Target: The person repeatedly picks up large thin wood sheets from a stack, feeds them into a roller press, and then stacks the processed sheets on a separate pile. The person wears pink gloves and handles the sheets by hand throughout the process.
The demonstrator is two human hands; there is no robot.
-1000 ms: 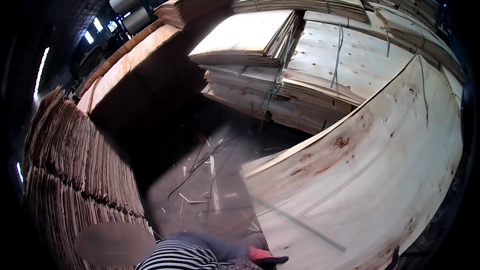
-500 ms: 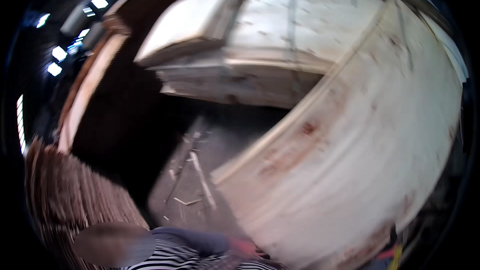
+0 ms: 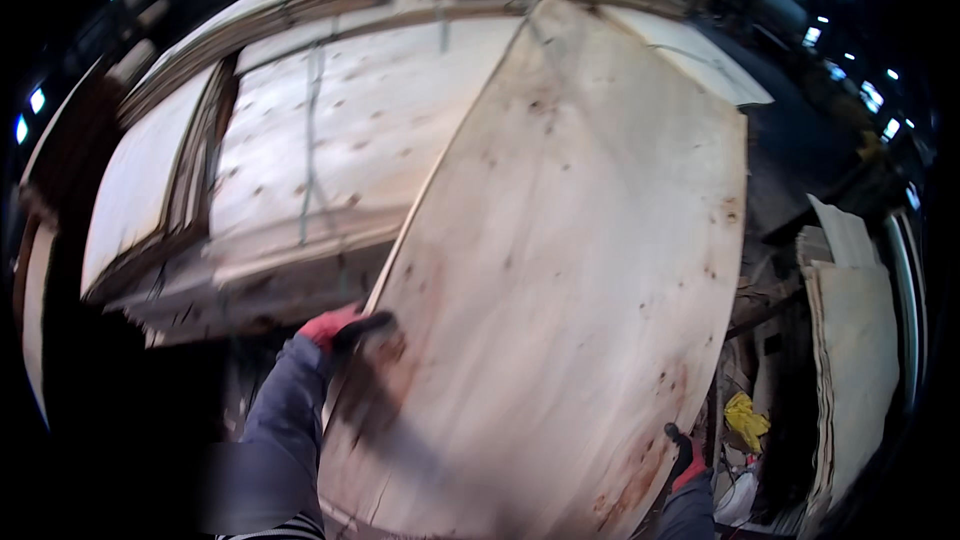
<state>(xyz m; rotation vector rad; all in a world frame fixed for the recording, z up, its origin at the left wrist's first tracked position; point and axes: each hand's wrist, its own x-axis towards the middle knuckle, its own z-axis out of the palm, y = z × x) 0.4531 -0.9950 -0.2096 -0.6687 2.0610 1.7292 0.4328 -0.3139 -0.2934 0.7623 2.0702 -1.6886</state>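
Note:
A large pale wood sheet (image 3: pixel 560 240), with brown knots and reddish stains, stretches away from me through the middle of the view. My left hand (image 3: pixel 342 328), in a red and black glove, is closed on its left edge, the dark thumb part lying over the top face. Lower down on the opposite side, my right hand (image 3: pixel 686 458) grips the right edge in a matching glove, its thumb on top. Fingers beneath the sheet are hidden. What supports the sheet from below cannot be seen.
Strapped stacks of pale wood sheets (image 3: pixel 365 110) lie beyond on the left. Another stack (image 3: pixel 140 190) stands farther left. Upright sheets (image 3: pixel 855 360) lean at the right. Between them and my sheet is clutter with a yellow crumpled piece (image 3: pixel 745 420).
My view has swung right, bringing the sheet from the right side to the middle. My left hand, blurred low by the near edge before, now holds the left edge farther up. The right hand shows clearly now.

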